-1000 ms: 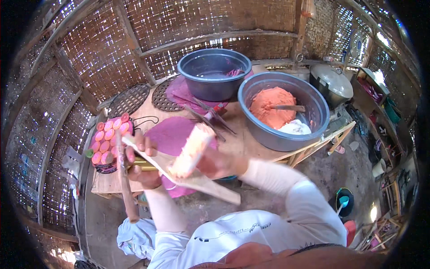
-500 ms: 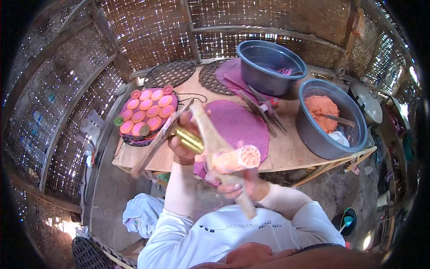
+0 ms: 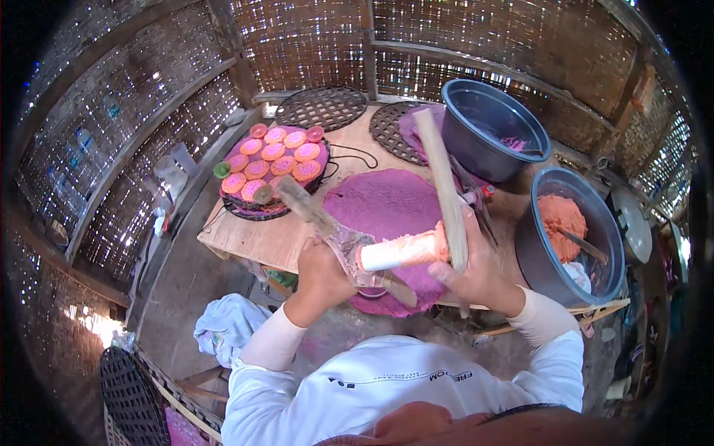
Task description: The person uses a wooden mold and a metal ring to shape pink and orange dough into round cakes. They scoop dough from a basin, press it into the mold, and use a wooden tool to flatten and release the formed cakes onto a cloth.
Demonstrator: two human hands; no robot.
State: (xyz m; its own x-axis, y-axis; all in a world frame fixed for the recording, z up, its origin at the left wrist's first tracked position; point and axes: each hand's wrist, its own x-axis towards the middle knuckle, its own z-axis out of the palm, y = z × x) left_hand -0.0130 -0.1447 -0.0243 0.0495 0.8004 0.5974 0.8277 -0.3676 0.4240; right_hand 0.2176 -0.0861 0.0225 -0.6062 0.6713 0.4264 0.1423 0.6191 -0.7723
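Between my hands lies a cylinder [image 3: 390, 253], white at its left end and coated in orange dough toward the right. At its left end is a rough wooden bar [image 3: 312, 212], and my left hand [image 3: 325, 269] is closed around that bar's lower part. Against its right end stands a paler wooden bar [image 3: 446, 189], with the fingers and thumb of my right hand [image 3: 483, 271] gripping its lower part. Both hands are above the near part of a round purple mat [image 3: 379, 201] on the table. The gold tin is hidden or cannot be made out.
A woven tray [image 3: 279, 208] at left bears several pink-orange discs. Two dark tubs stand at right: the back tub [image 3: 498, 126] has purple bits, the front tub [image 3: 532, 245] orange dough [image 3: 561, 215]. A crossed wooden tool [image 3: 476, 193] lies beside the mat. Cloth [image 3: 230, 327] lies at lower left.
The two wooden bars have been brought together with the dough-coated cylinder between them. My right hand has moved up and right; my left hand has dropped slightly. The view has shifted a little.
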